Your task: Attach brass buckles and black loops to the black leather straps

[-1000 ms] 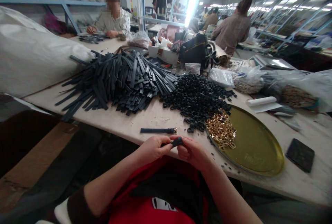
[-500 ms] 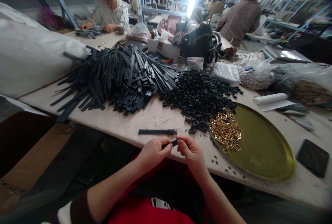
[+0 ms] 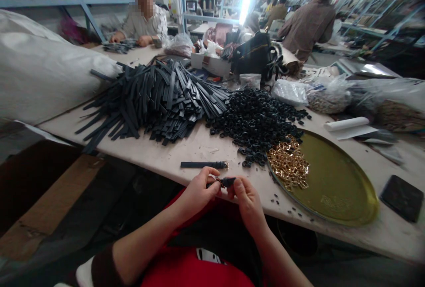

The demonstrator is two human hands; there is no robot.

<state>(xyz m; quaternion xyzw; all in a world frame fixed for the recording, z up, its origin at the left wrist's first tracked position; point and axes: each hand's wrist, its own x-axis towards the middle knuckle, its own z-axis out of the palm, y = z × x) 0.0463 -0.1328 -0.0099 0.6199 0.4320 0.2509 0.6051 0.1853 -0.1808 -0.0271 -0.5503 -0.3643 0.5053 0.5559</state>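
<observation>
Lying between fingers point(image 3: 239, 186): dark strap point(image 3: 228, 182)

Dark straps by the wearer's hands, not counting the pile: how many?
2 visible: buckled strap flat on the worktable; held strap between left hand and right hand, partly hidden. The grip could hide more.

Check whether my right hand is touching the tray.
Apart. The head view shows bare tabletop between the right hand and the rim of the tray.
</observation>
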